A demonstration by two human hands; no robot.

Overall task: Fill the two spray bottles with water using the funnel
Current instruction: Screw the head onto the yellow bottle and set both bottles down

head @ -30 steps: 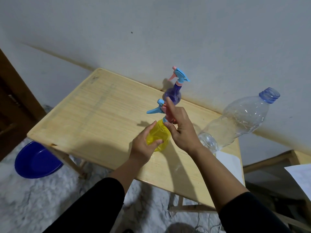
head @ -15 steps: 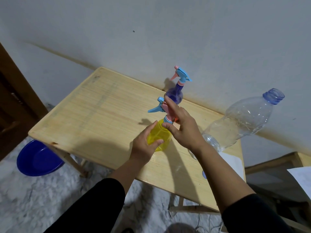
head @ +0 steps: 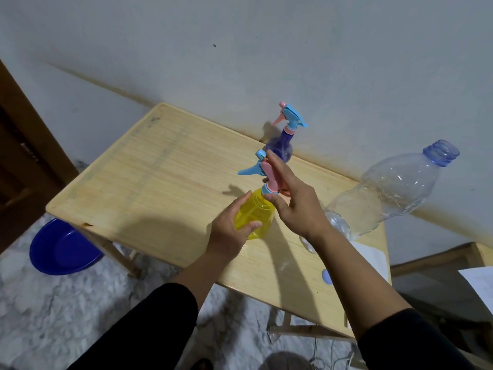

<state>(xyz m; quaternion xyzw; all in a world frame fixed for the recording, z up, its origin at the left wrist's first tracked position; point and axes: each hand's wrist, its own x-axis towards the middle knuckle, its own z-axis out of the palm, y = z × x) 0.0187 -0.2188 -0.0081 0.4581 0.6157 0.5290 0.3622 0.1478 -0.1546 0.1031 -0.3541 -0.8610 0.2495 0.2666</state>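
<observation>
A yellow spray bottle stands on the wooden table. My left hand grips its body. My right hand wraps the pink and blue spray head at the neck. Behind them, near the wall, a purple spray bottle stands upright with its spray head on. A large clear water bottle with a blue open neck stands at the table's right end, with no cap on it. I see no funnel.
A small blue cap lies near the table's front right edge, beside white paper. A blue basin sits on the floor under the table's left corner. A wooden door frame stands at left; a second wooden surface at right.
Both hands stay on the yellow spray bottle. My right hand's fingers have shifted slightly around the spray head. The view has drifted a little.
</observation>
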